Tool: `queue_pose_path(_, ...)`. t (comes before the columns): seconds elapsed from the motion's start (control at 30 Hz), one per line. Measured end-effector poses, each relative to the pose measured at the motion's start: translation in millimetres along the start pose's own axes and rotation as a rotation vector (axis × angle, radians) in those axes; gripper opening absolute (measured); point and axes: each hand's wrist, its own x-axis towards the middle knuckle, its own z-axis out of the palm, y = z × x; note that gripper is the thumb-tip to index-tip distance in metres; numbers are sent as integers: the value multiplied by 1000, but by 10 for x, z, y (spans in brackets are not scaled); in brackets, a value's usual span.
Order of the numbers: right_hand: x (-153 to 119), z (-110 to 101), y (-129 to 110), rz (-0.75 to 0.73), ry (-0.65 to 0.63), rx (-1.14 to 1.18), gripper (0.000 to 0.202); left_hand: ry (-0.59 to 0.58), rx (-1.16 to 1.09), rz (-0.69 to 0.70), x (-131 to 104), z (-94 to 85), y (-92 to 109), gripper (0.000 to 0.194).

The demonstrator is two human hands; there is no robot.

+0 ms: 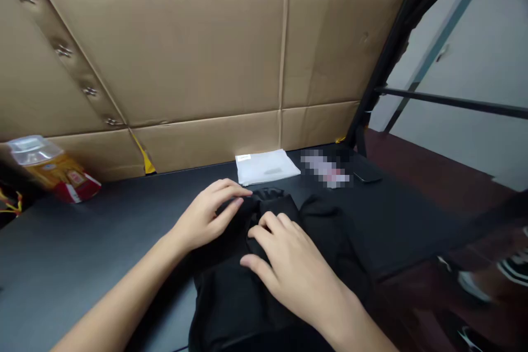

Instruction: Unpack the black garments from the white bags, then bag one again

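Garment: crumpled black fabric garment (313, 231), on dark flat table (103, 231), just before white flat plastic packet (266, 166).
Left hand (208, 217): flat, fingers spread on garment.
Right hand (289, 264): loosely curled, pressing garment.

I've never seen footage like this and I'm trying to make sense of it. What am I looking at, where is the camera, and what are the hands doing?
There is no machine here. The one picture comes from a camera worn on a person's head, looking forward and down, so the two bare arms reaching in from the bottom are that person's own. Both hands rest on a black garment lying on a dark table: the left hand flat near its far edge, the right hand with fingers pressed into the cloth. Neither lifts it. Behind the garment lies a flat white packet, next to it a blurred-out item and a dark phone. At far left lies a yellow and red snack bag. A cardboard wall stands behind the table.
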Motion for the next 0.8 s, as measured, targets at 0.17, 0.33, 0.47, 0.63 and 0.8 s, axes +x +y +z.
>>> queue_pose_path(0.17, -130, -502, 296, 69, 82, 309, 27, -201, 65, 113, -48, 81, 79, 26)
queue_pose_path(0.33, 440, -718, 942, -8, 95, -60, 22, -254, 28, 85, -57, 104, 64, 25)
queue_pose_path(0.47, 1004, -443, 1498, -168, -40, -330, 20, -168, 0, 57, -45, 77, 50, 27)
queue_pose_path(0.63, 1113, -235, 1657, -204, 31, -357, 20, -11, 195, 15, -30, 3, -32, 25)
queue_pose_path(0.8, 1027, -254, 1539, -253, 133, -316, 16, 94, 460, 43, -34, -7, -67, 24)
